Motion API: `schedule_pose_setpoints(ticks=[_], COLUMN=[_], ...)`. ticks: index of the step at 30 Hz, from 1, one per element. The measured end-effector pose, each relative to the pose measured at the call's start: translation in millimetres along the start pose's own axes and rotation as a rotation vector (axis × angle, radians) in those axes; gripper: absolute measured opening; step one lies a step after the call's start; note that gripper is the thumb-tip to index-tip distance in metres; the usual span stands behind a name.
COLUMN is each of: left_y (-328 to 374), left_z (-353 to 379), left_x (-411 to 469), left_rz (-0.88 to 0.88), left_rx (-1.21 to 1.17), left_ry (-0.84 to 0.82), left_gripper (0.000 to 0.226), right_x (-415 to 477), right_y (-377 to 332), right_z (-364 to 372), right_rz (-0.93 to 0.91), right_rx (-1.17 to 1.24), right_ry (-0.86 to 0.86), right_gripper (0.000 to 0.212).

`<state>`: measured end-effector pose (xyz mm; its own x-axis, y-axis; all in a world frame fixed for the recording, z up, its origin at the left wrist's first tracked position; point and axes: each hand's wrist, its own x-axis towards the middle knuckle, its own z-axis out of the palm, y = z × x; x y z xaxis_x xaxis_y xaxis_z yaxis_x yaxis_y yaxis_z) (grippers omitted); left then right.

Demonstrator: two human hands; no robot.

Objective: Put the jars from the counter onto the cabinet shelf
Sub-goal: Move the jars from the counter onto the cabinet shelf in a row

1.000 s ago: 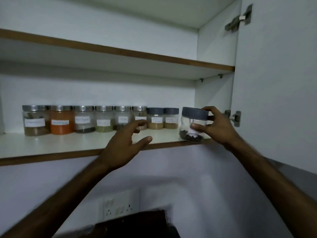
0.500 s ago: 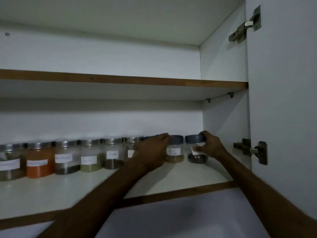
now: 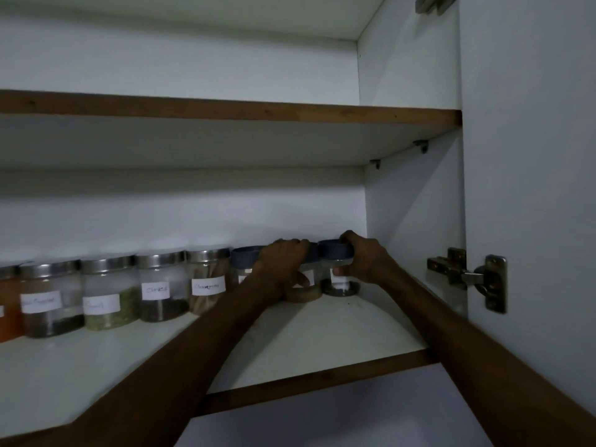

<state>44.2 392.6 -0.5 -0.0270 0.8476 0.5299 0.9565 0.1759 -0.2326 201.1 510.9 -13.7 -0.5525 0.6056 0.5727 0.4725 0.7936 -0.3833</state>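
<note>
The blue-lidded jar (image 3: 338, 272) is gripped by the right hand (image 3: 366, 259) near the shelf's (image 3: 322, 343) back right corner; the neighbouring jar (image 3: 304, 290) (clasped by the left hand (image 3: 280, 262)) could be toppled by a careless release.

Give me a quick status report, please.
Right hand on end jar, seated on shelf. Left hand grips neighbour jar. Nothing in the way.

Two bare forearms are seen, with no sleeve, watch, bracelet or ring visible on either. The left hand (image 3: 283, 262) and the right hand (image 3: 366, 259) are ungloved. The arms are shown long and slender, widened toward the lower edge by the wide-angle lens. Fingernails cannot be made out in the dim light.
</note>
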Motion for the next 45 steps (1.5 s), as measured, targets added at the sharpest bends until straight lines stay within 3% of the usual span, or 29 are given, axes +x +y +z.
schedule_pose_setpoints(ticks=[7,13,17,20,23,26,28,34,45], left_y=[5.8,11.8,17.5,-3.3,-43.8,-84.7,-102.7,-110.3,-74.3], left_z=[0.2,-5.8,-16.1,-23.4,-31.4,-38.9,-39.7,-25.8,-40.1], left_x=[-1.7,-15.6,-34.7,-56.1,-84.1,-113.1,-126.6,-142.5,-137.5], left_rz=[-0.010,-0.001,0.024,0.027,0.003,-0.014,0.003,-0.029,0.089], left_rx=[0.048,0.011,-0.046,0.068,0.176,0.267,0.338,0.333,0.185], left_ry=[-0.019,0.063,0.128,0.127,0.126,0.101,0.053,-0.053,0.084], left_gripper=[0.065,0.093,0.086,0.083,0.082,0.080,0.080,0.079,0.078], right_x=[-6.4,-21.5,-31.6,-35.8,-32.6,-28.2,-22.9,-16.5,-57.0], right_y=[-1.8,-13.1,-20.9,-41.0,-68.7,-91.7,-94.4,-92.1,-108.0], right_z=[-1.2,-0.9,3.3,8.7,18.5,36.1,48.8,63.9,37.4], right_rz=[0.019,0.100,0.063,-0.081,-0.329,-0.616,-0.697,-0.692,-0.611], right_rx=[0.001,0.001,-0.116,-0.206,-0.323,-0.616,-0.816,-0.912,-0.779], right_ry=[-0.024,0.056,0.219,0.231,0.098,-0.054,-0.113,-0.101,-0.045], right_gripper=[0.066,0.099,0.085,0.079,0.087,0.085,0.082,0.084,0.082])
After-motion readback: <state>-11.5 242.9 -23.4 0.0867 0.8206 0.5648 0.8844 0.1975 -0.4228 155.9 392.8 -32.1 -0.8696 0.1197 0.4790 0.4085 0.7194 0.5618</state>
